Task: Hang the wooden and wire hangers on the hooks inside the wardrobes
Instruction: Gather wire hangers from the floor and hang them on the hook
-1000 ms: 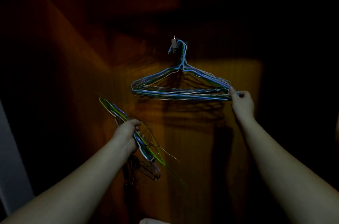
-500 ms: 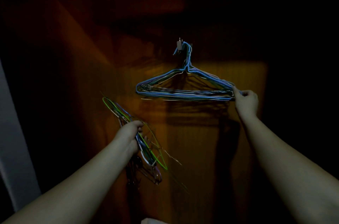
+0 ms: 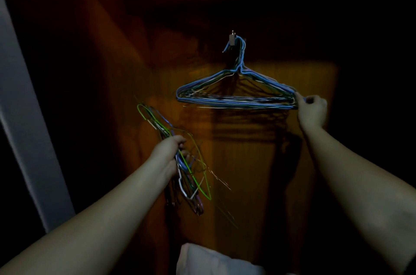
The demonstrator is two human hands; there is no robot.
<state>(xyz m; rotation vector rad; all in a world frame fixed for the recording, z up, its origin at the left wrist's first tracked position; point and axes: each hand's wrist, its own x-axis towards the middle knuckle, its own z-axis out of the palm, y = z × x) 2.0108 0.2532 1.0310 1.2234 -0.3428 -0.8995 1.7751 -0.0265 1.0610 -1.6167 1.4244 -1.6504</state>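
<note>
Hangers, all of thin coloured wire, show in two groups against the dim brown wardrobe wall [image 3: 247, 184]. Far left, a pale grey strip [image 3: 20, 105], perhaps a door edge, slants down the frame. Next comes the left hand [image 3: 170, 153], its fingers curled tight round a loose bundle [image 3: 180, 162] of green, blue and white wire hangers; the bundle tilts, its hooks up to the left and its lower ends splayed below the hand. Right of it and higher, a second stack [image 3: 234, 96], mostly blue, hangs by its hooks from a small metal hook [image 3: 231, 39] fixed to the wall, and its bars lie roughly level, throwing striped shadows on the lit patch of wood beneath. At the stack's right corner the right hand [image 3: 311, 109] pinches the wires, fingers folded over that end. Both forearms reach in from the lower corners. Low in the middle, at the bottom edge, sits something pale [image 3: 209, 261], too dark to make out.
</note>
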